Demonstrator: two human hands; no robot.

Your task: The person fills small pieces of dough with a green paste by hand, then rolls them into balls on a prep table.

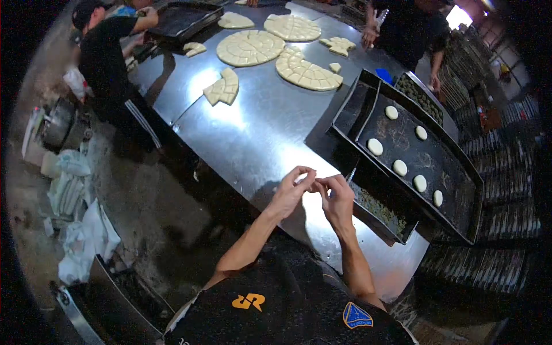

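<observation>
My left hand [290, 192] and my right hand [338, 199] meet above the near edge of the metal table, thumbs and fingertips pinched together. Whatever lies between the fingers is hidden or too small to make out. Just right of my right hand is a narrow tray [379, 214] of greenish chopped filling. Beyond it stands a black baking tray [454, 198] with several flattened pale dough balls, the closest being a dough ball [400, 168] in its near row.
Several scored dough slabs lie on the metal table [261, 135], among them a round slab [250, 48] and a partly used slab [309, 72]. A tray of dark balls [422, 98] sits behind the baking tray. Co-workers stand at left [106, 63] and far right [411, 31].
</observation>
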